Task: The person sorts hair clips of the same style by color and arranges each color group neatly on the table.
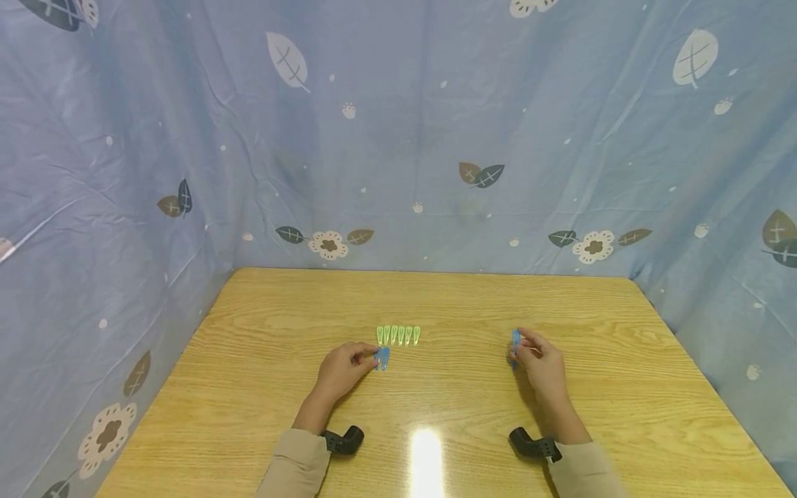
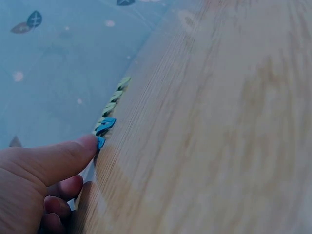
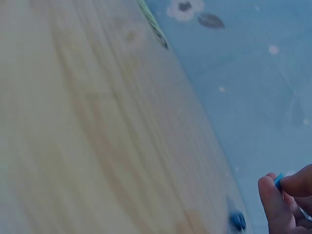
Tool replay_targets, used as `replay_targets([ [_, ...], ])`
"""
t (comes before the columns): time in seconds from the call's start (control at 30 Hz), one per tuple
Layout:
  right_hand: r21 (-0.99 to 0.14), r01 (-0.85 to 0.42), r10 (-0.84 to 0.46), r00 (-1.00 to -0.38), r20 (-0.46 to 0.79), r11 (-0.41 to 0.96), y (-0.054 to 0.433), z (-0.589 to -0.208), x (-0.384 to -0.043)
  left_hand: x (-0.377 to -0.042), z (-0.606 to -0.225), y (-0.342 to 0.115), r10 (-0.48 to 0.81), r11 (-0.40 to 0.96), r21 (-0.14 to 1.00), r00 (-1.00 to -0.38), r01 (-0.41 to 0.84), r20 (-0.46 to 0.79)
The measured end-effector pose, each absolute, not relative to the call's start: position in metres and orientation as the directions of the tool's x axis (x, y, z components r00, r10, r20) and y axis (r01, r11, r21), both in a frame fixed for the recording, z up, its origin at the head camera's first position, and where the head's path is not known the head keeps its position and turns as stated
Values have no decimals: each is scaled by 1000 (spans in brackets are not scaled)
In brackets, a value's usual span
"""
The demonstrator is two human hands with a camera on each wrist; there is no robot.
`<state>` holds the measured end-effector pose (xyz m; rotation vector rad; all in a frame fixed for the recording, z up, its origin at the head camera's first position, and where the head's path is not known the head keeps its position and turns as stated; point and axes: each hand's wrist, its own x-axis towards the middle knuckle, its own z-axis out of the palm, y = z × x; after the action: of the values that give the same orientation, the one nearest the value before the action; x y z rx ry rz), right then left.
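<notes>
Several green snap hair clips (image 1: 394,336) lie side by side in a row on the wooden table. Just in front of the row's left end are two blue hair clips. My left hand (image 1: 342,371) pinches the left blue clip (image 2: 100,143) between thumb and fingers; the other blue clip (image 1: 386,357) lies right beside it. Over to the right, my right hand (image 1: 544,366) holds a blue hair clip (image 1: 516,337) between thumb and forefinger, above the table. Below those fingers, another blue clip (image 3: 237,220) shows on the tabletop, partly covered by the hand in the head view.
The wooden table (image 1: 461,401) reaches back to a blue patterned curtain (image 1: 398,138), which also hangs at both sides. Each wrist wears a black camera, one on the left (image 1: 344,440) and one on the right (image 1: 533,445). A bright glare marks the front middle of the tabletop.
</notes>
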<state>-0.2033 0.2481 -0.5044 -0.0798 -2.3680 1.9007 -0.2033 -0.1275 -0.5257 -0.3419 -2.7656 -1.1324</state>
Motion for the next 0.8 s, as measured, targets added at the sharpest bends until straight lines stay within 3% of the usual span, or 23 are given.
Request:
replay_targets([
  [0.47, -1000, -4, -76, -997, 3, 16, 187, -507, -197, -203, -527, -129, 162, 693, 673, -966, 257, 203],
  [0.8, -999, 9, -90, -996, -13, 45, 139, -509, -196, -203, -528, -129, 167, 693, 669, -962, 269, 214],
])
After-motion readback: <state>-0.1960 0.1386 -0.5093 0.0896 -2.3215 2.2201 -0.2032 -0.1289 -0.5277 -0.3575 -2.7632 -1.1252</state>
